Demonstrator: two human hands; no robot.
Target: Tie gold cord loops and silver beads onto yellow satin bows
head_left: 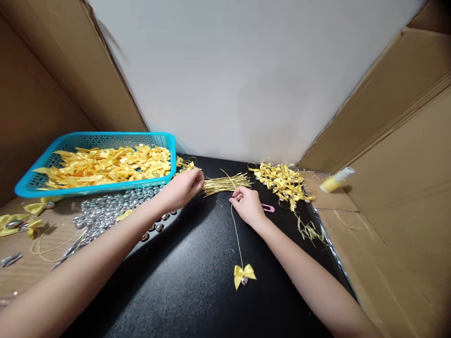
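Observation:
My right hand (248,206) is pinched on a thin gold cord (237,230). The cord runs down to a yellow ribbon bow (244,273) with a small silver heart-shaped bead (244,280) at its middle, lying on the black table. My left hand (186,187) is closed at the left end of a bundle of cut gold cords (227,183); what its fingers hold, if anything, is hidden. Beside my right hand lies a pink hair clip (268,208).
A blue basket (173,157) of yellow bows stands at the left, with many silver beads (109,206) before it. Finished-looking bows with cords (282,183) are heaped at the right, near cord scraps (310,231) and a thread spool (337,180). Cardboard walls (405,155) flank the table.

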